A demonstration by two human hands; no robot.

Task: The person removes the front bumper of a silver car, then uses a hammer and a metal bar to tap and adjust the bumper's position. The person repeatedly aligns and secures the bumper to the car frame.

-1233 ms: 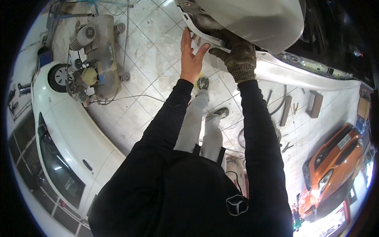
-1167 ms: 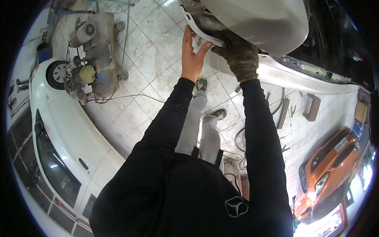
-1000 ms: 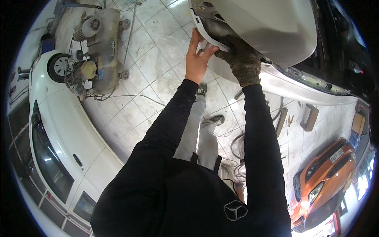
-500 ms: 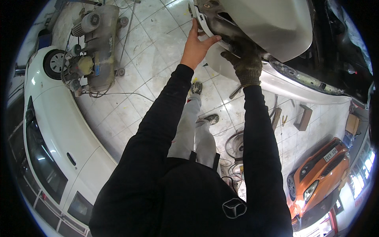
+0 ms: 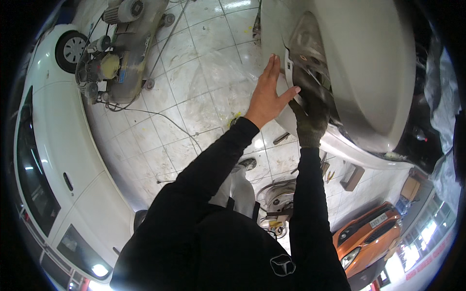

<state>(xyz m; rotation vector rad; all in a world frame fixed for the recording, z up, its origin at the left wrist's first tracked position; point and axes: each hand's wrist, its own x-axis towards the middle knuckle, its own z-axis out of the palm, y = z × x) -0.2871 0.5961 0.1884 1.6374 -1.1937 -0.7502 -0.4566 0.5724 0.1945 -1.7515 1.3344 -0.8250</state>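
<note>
Bare and with its fingers stretched out, my left hand (image 5: 268, 99) lies along the edge of a pale car's front bodywork (image 5: 275, 36). Its thumb points toward the dark recess (image 5: 310, 41) shaped like a headlight opening. My right hand (image 5: 313, 121) wears a dark, dirty work glove and reaches up into the lower part of that recess. Shadow hides its fingers, so I cannot see what they touch. Over the recess spreads a large, smooth, pale panel (image 5: 371, 63), like a hood.
A dusty compressor (image 5: 131, 53) on small wheels stands at the upper left, its cable crossing the tiles. Along the left is a white car (image 5: 68, 136). An orange car (image 5: 369, 237), a metal channel piece (image 5: 352, 178), pliers (image 5: 330, 176) and coiled hoses (image 5: 281, 189) lie lower right.
My view has shifted, and the pale car now sits lower and fills more of it. My left hand has flattened along the edge, while my right hand stays at the recess.
</note>
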